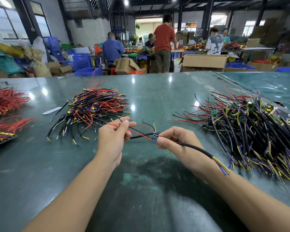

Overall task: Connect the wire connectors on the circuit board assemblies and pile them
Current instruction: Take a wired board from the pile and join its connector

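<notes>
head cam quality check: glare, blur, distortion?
Head view: ceiling lights glare as bright spots on the glossy green table; wide-angle bend curves the table's far edge; the person's shadow darkens the near tabletop; left hand, right hand and the small circuit board look sharp; frame corners smear.

A bare strip of the counter [151,101] runs between the left wire pile [92,111] and the right wire pile [251,131], open to a hand from the near edge to the far edge. The red wire bundles [5,101] block the far left. Loose wire ends stick out from both piles into the strip's sides.
</notes>
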